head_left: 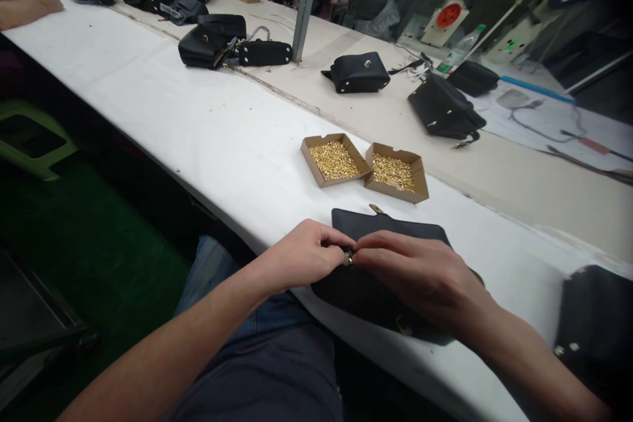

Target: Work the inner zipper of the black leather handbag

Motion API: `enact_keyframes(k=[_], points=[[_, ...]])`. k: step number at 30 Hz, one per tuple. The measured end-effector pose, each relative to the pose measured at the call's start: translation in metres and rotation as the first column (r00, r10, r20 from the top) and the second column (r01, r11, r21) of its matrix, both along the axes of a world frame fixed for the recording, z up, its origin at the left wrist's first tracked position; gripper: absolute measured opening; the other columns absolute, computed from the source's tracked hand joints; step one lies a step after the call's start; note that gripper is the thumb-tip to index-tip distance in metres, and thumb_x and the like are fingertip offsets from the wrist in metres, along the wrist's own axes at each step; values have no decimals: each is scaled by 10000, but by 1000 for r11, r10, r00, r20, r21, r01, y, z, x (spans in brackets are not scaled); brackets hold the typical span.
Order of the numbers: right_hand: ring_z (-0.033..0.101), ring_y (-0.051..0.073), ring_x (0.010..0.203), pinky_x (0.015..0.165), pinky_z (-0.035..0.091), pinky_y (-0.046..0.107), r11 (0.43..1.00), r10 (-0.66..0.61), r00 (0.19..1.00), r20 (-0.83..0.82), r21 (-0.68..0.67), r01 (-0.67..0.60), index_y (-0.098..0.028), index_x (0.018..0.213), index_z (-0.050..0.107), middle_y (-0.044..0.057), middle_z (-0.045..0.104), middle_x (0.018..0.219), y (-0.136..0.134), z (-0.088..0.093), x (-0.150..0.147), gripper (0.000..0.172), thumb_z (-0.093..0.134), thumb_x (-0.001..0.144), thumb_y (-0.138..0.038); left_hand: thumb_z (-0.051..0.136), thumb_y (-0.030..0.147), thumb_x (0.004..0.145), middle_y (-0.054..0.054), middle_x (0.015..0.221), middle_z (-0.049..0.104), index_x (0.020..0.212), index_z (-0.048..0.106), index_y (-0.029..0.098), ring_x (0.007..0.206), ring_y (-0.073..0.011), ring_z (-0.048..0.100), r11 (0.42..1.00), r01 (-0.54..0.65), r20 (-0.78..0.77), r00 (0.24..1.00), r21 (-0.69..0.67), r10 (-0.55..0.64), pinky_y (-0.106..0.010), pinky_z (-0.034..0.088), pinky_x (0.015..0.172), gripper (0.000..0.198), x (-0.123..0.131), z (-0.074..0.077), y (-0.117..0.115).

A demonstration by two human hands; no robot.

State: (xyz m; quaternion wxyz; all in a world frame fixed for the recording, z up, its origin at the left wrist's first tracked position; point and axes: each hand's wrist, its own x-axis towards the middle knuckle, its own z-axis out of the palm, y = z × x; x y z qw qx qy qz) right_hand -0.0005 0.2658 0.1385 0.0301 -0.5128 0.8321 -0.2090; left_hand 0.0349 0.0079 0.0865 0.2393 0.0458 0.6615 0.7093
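A black handbag (363,297) lies in front of me at the table's near edge, with its flap (395,224) spread toward the far side and a gold clasp piece (376,209) at the flap's edge. Above the bag's left part, the fingertips of my left hand (306,256) and my right hand (425,270) meet. Both pinch a small shiny metal fitting (349,257); its exact kind is too small to tell. Another metal fitting (403,325) shows on the bag below my right hand, which covers much of the bag.
Two cardboard trays, a left one (324,179) and a right one (420,188), hold many small gold metal pieces. More black bags (363,69) stand across the table (222,145). One bag (598,316) is at the right. A metal post (305,6) rises behind. People sit at the far side.
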Motion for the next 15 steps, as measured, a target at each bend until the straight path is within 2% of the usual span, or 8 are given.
enact_keyframes(k=[6,9,11,15], points=[[739,148,903,772,538,270,998,-40,998,44,41,38,-297,1334,743,33,776,1224,-4,0,-1,304,553,1198,-103,653,289,1031,-35,880,740,1245,944,170,765,-165,511,999,47,-93,995,22,-44,-310,375,722,380,1,-5,-5],[727,138,900,761,541,249,996,-64,996,65,58,61,-347,1572,689,32,753,1189,-8,-1,0,431,595,1205,-144,699,346,1057,-43,892,749,1198,930,141,785,-170,539,993,90,-96,992,79,-83,-306,393,741,339,2,-9,-9],[715,131,900,763,541,240,994,-63,994,87,93,55,-388,1689,622,31,730,1182,-11,0,1,541,576,1209,-144,703,324,1055,-50,927,766,1223,918,129,812,-170,570,986,111,-81,991,124,-102,-302,421,777,335,3,-13,-13],[718,121,919,778,554,235,993,-16,991,134,116,1,-412,1678,646,33,718,1202,-14,4,0,563,525,1214,-116,679,231,1018,-60,1038,825,1321,905,138,932,-185,666,963,158,-70,987,217,-146,-308,489,909,389,3,-23,-20]])
